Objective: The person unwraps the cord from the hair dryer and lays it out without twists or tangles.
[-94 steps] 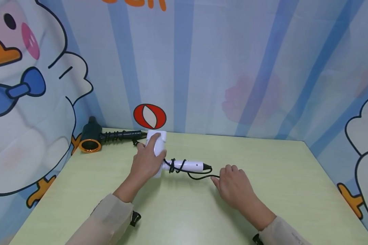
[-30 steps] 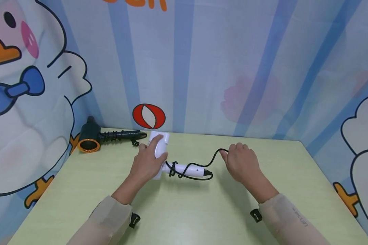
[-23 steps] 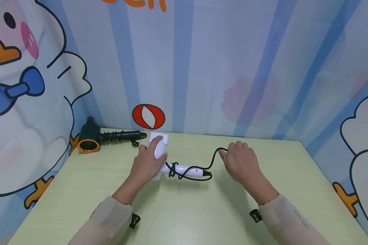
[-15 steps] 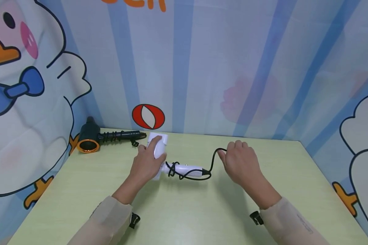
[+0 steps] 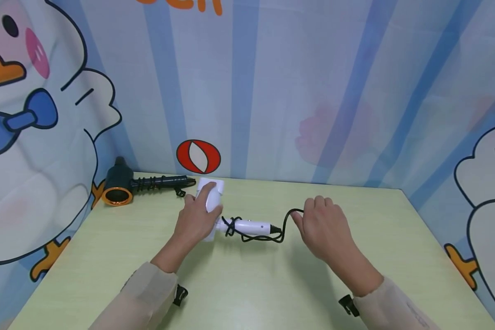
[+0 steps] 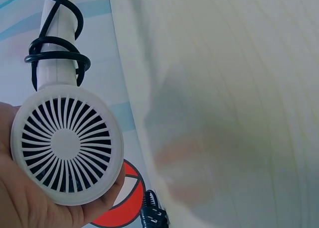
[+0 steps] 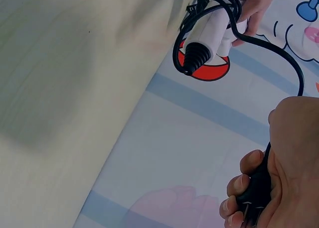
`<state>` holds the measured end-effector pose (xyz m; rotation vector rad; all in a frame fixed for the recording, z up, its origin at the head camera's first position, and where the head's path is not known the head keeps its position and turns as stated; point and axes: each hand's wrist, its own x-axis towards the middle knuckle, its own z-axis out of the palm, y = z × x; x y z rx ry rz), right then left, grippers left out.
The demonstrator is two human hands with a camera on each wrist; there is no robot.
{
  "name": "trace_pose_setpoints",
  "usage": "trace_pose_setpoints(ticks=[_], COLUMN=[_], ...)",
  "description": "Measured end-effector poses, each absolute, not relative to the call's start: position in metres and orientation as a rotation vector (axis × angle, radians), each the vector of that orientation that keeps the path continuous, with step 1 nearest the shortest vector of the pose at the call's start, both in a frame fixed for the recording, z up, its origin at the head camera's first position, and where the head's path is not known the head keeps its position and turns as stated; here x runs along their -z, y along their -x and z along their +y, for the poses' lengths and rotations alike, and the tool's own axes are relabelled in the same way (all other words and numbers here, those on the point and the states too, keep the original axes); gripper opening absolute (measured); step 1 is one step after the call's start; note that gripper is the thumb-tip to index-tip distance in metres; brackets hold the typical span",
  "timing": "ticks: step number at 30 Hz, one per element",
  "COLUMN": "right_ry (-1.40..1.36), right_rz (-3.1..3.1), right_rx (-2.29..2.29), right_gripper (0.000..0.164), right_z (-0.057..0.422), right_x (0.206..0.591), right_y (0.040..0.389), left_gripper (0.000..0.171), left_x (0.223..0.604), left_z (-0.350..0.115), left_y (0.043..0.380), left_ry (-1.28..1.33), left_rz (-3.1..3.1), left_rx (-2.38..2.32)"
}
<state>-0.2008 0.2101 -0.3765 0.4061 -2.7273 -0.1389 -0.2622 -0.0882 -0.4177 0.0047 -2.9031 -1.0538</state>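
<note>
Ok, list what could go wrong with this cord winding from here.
1. The cord arcs slack between the white dryer's handle and the right hand; the next turn may lie loose or slip off the handle's end.
2. The left hand grips only the dryer's head; a tug could swing the handle.

Desk (image 5: 251,293): pale green top, faint grain, set into a corner of printed backdrop. Lying on it: one white hair dryer (image 5: 214,206) on its side, black cord (image 5: 286,220) looped round its handle and trailing to the right-hand fingers (image 5: 309,206); one dark green hair dryer (image 5: 121,185) with orange nozzle rim, cord wound on its handle, at the back edge, beyond and left of the left-hand fingers (image 5: 204,197).
</note>
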Motion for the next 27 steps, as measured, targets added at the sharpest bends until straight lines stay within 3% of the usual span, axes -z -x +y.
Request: trace_pose_setpoints(ticks=[27], right_ry=[-0.478], right_rz=[-2.747], right_rx=[0.136], right_gripper=[0.05], right_z=[0.211], right_x=[0.414], right_y=[0.19], left_gripper=[0.065], left_x=[0.415], left_z=[-0.091], left_y=[0.264], left_ry=[-0.076], left_rz=[-2.891], left_rx=[1.136])
